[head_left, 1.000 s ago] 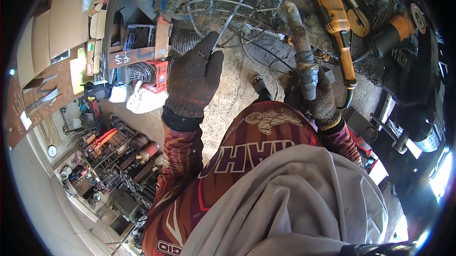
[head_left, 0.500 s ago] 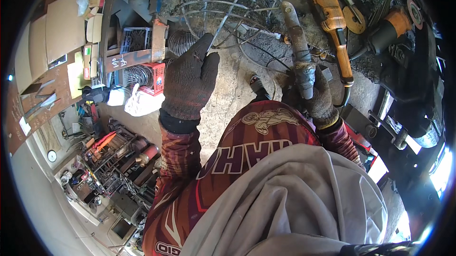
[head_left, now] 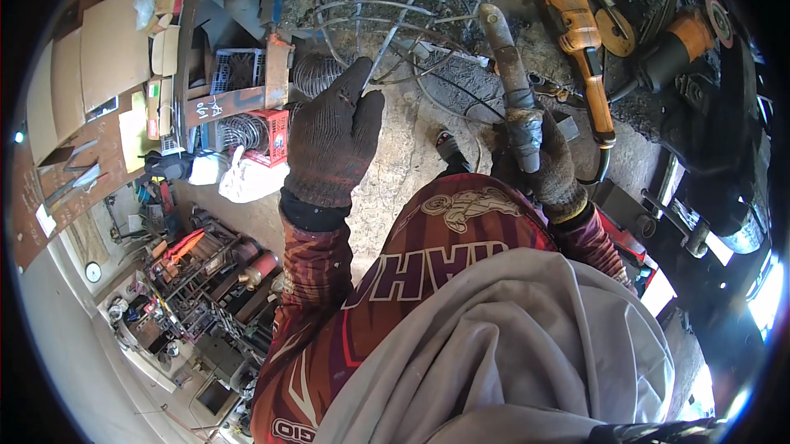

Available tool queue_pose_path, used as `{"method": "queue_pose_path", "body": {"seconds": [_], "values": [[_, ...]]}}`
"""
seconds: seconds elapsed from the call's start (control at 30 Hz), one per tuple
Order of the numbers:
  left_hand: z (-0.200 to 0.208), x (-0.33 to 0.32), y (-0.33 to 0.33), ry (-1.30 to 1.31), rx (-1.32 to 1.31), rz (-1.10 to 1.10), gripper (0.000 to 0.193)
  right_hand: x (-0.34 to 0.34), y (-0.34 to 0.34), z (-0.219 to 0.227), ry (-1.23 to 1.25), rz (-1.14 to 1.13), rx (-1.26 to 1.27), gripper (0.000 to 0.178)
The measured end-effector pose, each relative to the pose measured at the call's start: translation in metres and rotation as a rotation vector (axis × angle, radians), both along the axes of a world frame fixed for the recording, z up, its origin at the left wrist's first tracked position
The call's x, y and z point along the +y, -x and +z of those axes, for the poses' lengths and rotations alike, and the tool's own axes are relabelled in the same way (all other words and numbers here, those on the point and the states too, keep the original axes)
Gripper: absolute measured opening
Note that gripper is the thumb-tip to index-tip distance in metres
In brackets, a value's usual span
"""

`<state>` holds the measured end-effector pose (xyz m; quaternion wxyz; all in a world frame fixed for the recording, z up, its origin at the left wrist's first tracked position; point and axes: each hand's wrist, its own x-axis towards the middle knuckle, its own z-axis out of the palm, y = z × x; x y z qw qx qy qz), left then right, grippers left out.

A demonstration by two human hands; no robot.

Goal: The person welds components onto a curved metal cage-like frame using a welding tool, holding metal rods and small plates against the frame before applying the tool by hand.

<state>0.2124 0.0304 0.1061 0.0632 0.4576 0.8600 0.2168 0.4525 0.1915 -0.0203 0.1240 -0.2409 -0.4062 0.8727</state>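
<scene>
My left hand (head_left: 333,148), in a dark knitted glove, closes thumb and fingers on the lower end of a thin metal rod (head_left: 393,39). The rod slants up against a curved wire grille (head_left: 362,4) of several bent bars at the top. On the right, my gloved right hand (head_left: 558,168) is wrapped round the taped lower part of a worn welding electrode holder (head_left: 512,74). A thin electrode (head_left: 457,18) sticks out leftward from the holder's tip, close to the grille's edge. My right fingers are partly hidden behind the holder.
An orange angle grinder (head_left: 568,16) and a second grinder (head_left: 687,41) lie at the right. Cables (head_left: 461,86) loop over the floor between my hands. Left are wire coils (head_left: 317,75), a red crate (head_left: 276,135), cardboard (head_left: 115,45) and a cluttered metal rack (head_left: 206,279).
Both hands keep their grips and hardly move. The electrode holder's tip shifts very slightly left, and the whole view moves a little.
</scene>
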Motion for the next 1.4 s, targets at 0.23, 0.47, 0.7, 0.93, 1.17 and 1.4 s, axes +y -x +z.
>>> {"method": "queue_pose_path", "body": {"seconds": [0.23, 0.47, 0.7, 0.93, 1.17, 1.4], "values": [[0.003, 0.002, -0.002, 0.041, -0.050, 0.040, 0.035, -0.005, 0.004, -0.015, 0.200, -0.052, -0.039, 0.053], [0.003, 0.001, -0.002, 0.021, -0.044, 0.025, 0.035, -0.010, 0.015, -0.001, 0.288, -0.113, 0.003, 0.048], [0.002, 0.002, -0.002, 0.084, -0.062, 0.062, 0.036, -0.007, 0.009, -0.018, 0.335, -0.024, 0.019, 0.053], [0.000, -0.002, -0.003, 0.004, -0.042, 0.045, 0.026, -0.006, 0.024, -0.035, 0.453, 0.132, 0.689, 0.039], [-0.017, -0.018, 0.008, -0.023, -0.315, 0.093, 0.043, -0.016, 0.025, -0.041, 0.360, -0.236, 0.316, 0.046], [-0.006, -0.007, -0.001, 0.035, -0.047, 0.066, 0.038, -0.006, 0.014, -0.011, 0.133, -0.139, 0.262, 0.047]]}}
